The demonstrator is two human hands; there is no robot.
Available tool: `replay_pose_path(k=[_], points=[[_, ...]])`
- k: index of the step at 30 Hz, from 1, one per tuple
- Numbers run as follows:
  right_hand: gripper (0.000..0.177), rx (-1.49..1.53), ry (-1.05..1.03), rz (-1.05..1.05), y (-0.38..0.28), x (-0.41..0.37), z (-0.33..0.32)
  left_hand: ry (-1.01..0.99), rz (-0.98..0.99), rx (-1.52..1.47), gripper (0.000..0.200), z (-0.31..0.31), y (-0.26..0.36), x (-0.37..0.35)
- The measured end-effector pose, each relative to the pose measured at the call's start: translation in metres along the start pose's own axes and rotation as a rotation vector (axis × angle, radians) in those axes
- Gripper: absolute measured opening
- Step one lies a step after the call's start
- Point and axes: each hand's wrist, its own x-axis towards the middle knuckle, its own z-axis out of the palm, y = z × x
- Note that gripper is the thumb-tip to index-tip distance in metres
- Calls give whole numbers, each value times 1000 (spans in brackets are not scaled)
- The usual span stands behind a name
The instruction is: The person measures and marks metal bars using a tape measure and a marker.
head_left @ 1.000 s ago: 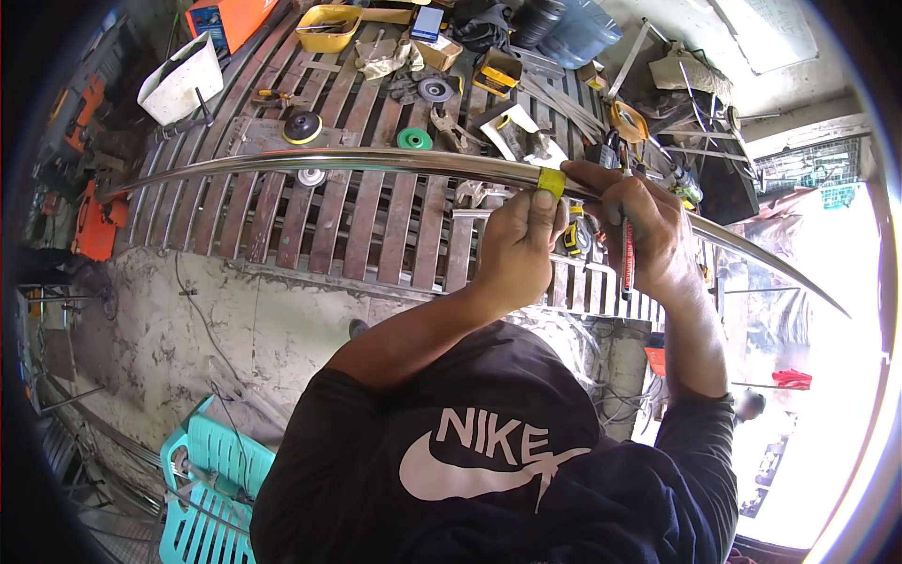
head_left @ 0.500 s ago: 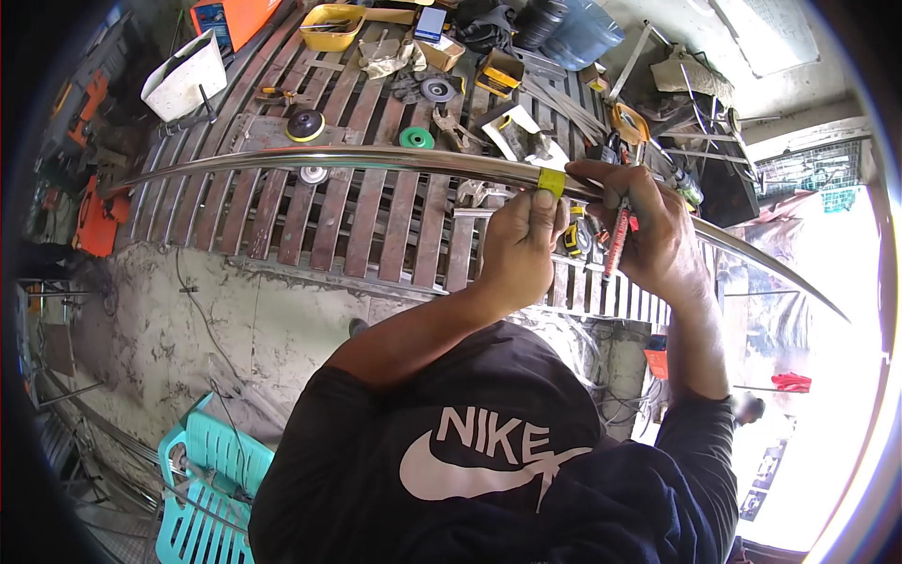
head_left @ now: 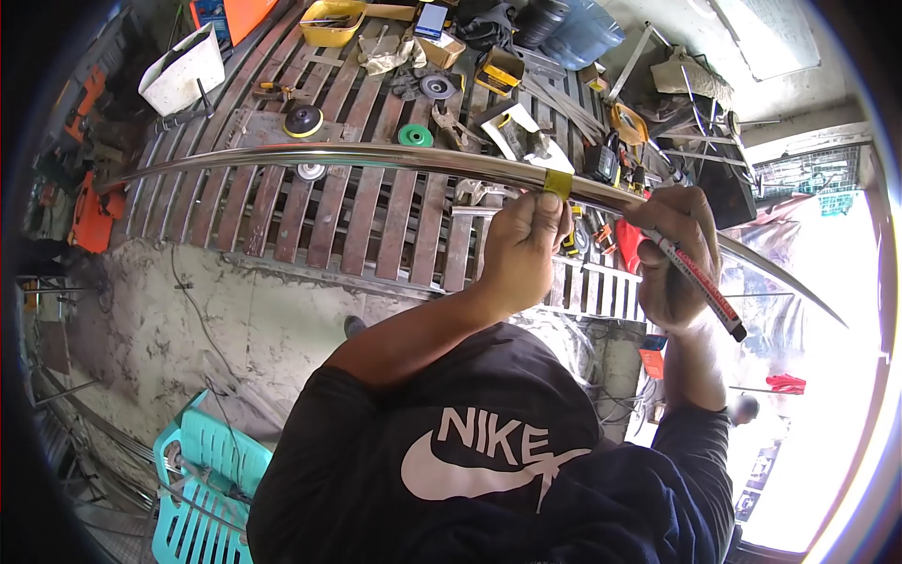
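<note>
A long shiny metal tube [head_left: 413, 158] runs across the view above the slatted bench, looking curved through the lens. My left hand [head_left: 526, 240] pinches a yellow-green band [head_left: 558, 182] that lies across the tube, thumb on its lower end. To its right, my right hand [head_left: 678, 254] is closed round a white marker with red lettering [head_left: 695, 277], the dark end pointing down to the right. The fingers of that hand are close to the tube; whether they touch it is unclear.
On the slatted bench [head_left: 362, 221] lie a green disc [head_left: 414, 135], a black-and-yellow disc [head_left: 303, 121], pliers [head_left: 449, 126], a yellow tray [head_left: 331, 36] and a tape measure [head_left: 575, 241]. A turquoise plastic chair [head_left: 202, 512] stands lower left. A white bin [head_left: 183, 77] is upper left.
My right hand has moved right and slightly down, away from the band. The marker has swung from hanging nearly upright to slanting down to the right. My left hand has stayed at the band.
</note>
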Motion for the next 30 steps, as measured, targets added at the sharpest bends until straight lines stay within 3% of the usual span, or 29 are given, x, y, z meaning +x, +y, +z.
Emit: replay_pose_path(k=[1, 4, 8, 16, 17, 20, 24, 30], points=[[29, -8, -39, -34, -4, 2, -1, -11, 8, 5, 43, -1, 0, 0], [27, 185, 24, -22, 1, -11, 14, -28, 16, 14, 43, -1, 4, -1], [27, 22, -72, 12, -14, -6, 5, -37, 35, -4, 44, 0, 4, -2], [37, -13, -189, -39, -16, -6, -2, 9, 67, 67, 46, 5, 4, -3], [45, -29, -201, -13, -17, -9, 0, 11, 66, 64, 46, 5, 5, -4], [52, 74, -35, -110, -3, -16, 13, -21, 53, 40, 46, 3, 4, -3], [51, 92, 4, -259, 0, -9, 15, 3, 20, 52, 45, 7, 10, -5], [52, 45, -7, -265, 3, -13, 14, -32, 68, 6, 38, 2, 2, -6]])
